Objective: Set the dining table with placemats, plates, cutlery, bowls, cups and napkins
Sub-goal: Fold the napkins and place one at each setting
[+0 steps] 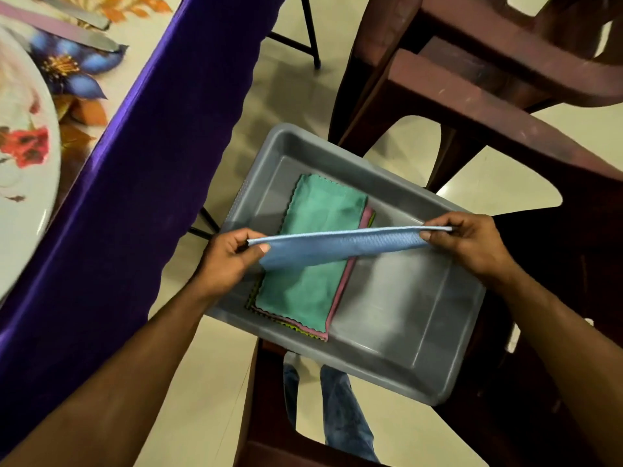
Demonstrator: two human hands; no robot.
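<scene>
landmark: grey tray (397, 318), sitting on a dark red chair (505, 106) beside the surface (111, 79)
step: napkin stage, my read — blue napkin (340, 246) is lifted clear over the tray, not yet on the surface
left hand (232, 261): pinches the left end of the blue napkin, thumb on top, above the tray's left rim
right hand (472, 244): pinches the right end, fingers curled round the edge, above the tray's far-right rim
napkin state: pulled taut between both hands, seen nearly edge-on
done, as visible: left of the tray, floral placemat (77, 75), plate (23, 156) and cutlery (81, 35) are already down
not visible: bowls, cups, any placed napkin; most of the surface is out of frame
left, judged: carry this napkin left to the setting, then the rest of the stack
count, napkins in hand: 1
count, stack in tray (313, 251): green on top, pink and yellow-green edges under; at least 3, exact number unclear
count, plates: 1 partly in view
count, cutlery: 2 blurred pieces, type unclear
count, trays: 1
</scene>
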